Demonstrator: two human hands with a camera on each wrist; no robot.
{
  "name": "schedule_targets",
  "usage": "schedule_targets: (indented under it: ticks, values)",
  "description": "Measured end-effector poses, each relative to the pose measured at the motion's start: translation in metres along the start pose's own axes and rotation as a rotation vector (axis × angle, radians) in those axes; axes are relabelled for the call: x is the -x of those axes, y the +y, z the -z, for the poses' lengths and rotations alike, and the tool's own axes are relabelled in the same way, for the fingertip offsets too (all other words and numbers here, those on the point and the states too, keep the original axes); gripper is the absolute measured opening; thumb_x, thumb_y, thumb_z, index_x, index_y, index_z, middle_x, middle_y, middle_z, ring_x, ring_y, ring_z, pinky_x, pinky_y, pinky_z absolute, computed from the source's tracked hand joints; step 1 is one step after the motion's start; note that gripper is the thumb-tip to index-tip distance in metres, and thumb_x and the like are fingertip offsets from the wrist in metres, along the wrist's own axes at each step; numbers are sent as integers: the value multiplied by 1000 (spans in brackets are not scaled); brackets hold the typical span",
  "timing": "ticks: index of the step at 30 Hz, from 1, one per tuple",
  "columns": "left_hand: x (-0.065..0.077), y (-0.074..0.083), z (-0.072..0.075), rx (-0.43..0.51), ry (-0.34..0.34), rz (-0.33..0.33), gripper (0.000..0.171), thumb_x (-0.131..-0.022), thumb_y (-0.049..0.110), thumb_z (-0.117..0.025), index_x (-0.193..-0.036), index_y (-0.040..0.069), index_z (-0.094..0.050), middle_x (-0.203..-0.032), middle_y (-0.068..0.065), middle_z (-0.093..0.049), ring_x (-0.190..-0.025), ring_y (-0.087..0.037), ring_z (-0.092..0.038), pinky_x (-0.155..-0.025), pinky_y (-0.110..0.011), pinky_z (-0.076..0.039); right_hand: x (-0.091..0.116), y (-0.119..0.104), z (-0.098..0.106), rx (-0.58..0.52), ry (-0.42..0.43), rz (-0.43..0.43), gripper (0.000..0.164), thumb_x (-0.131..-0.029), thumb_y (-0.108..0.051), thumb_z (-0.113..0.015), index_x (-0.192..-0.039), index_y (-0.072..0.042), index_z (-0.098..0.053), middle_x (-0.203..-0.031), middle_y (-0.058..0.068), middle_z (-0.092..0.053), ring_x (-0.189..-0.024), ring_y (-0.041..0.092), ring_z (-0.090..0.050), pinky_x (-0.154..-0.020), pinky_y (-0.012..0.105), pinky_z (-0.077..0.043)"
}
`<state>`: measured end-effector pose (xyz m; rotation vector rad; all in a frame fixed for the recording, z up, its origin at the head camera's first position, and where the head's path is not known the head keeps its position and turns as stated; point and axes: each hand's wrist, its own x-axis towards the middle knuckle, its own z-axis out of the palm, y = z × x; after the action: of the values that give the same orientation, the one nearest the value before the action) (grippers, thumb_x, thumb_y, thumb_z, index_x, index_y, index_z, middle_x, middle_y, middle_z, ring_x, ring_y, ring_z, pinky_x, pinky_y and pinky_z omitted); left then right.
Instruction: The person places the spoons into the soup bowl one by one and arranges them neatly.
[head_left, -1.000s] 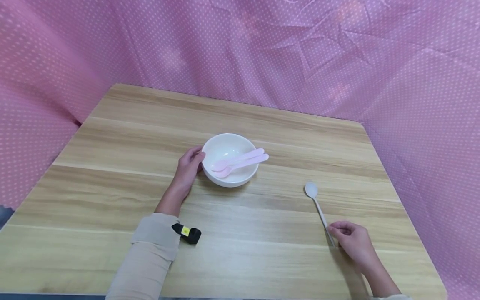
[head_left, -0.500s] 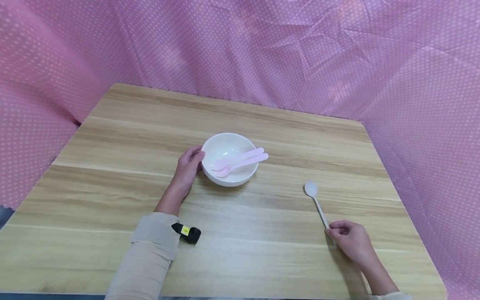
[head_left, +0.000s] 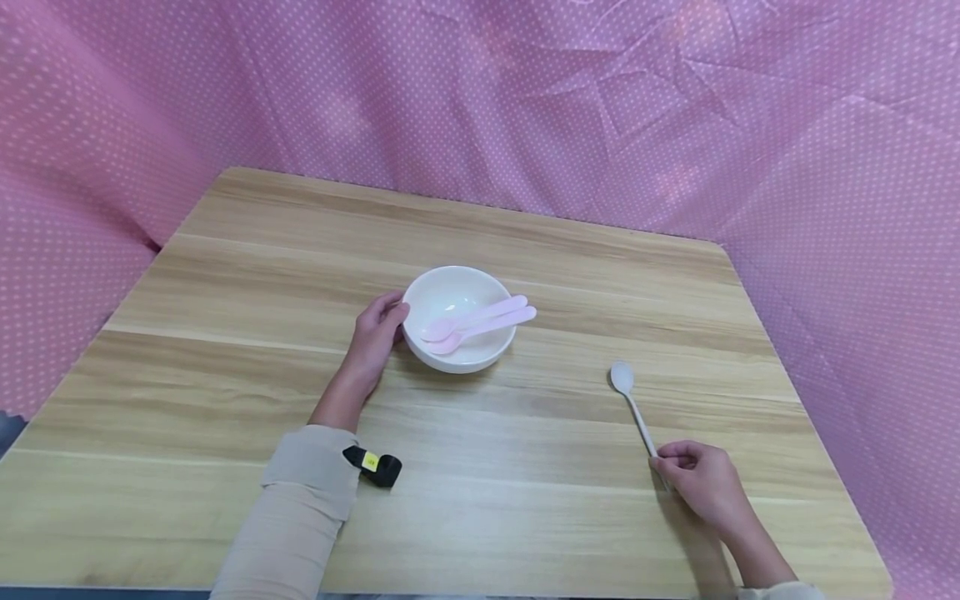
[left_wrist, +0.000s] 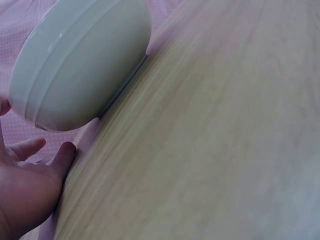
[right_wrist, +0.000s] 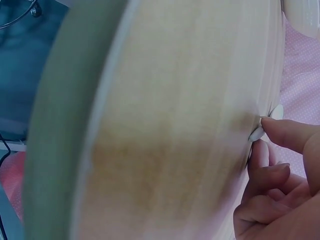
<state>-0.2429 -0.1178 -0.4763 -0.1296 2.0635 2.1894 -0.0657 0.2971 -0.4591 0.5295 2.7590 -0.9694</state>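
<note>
A white bowl (head_left: 456, 362) stands on the table, with two pale pink spoons (head_left: 495, 319) lying in it, handles over the right rim. My left hand (head_left: 377, 333) holds the bowl's left side, thumb at the rim; in the left wrist view its lower fingers (left_wrist: 62, 157) sit apart from the bowl wall (left_wrist: 95, 65). To the right, a light grey long-handled spoon (head_left: 622, 377) points away from me. Thumb and forefinger of my right hand (head_left: 705, 483) pinch its handle near the end; the right wrist view shows that handle end (right_wrist: 257, 133) between the fingertips.
The wood-grain table (head_left: 480, 500) has its front edge close to me. A pink dotted cloth (head_left: 480, 108) hangs behind it and at both sides. A black strap with a yellow label (head_left: 372, 464) is on the left sleeve.
My right thumb and forefinger have closed onto the grey spoon's handle, the hand shifting slightly left. The left hand, the bowl and the pink spoons stay in place.
</note>
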Motion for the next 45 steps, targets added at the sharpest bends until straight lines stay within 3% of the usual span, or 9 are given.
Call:
schedule_targets:
  ticks: [18, 35, 45]
  values:
    - [1, 1, 1, -5, -10, 4, 53, -98, 30, -48, -143, 6, -35, -136, -14, -48, -124, -22, -48, -105, -32, -40, 0, -4, 3, 6, -38, 7, 28, -84, -14, -68, -103, 6, -65, -85, 8, -66, -72, 13, -59, -55, 21, -50]
    - [1, 0, 2, -10, -13, 8, 53, -97, 29, -48, -144, 7, -34, -138, -13, -47, -125, -22, -47, -107, -32, -39, -3, -8, 2, 79, -2, 41, 20, -75, -10, -65, -91, 2, -68, -75, 3, -67, -67, 12, -56, -54, 21, -47]
    - [1, 0, 2, -9, -9, 1, 52, -97, 29, -48, -142, 6, -36, -137, -13, -48, -123, -22, -48, -106, -33, -39, -4, -14, 6, 84, -11, 47, 21, -75, -5, -62, -93, 5, -66, -73, 3, -66, -63, 11, -55, -50, 22, -46]
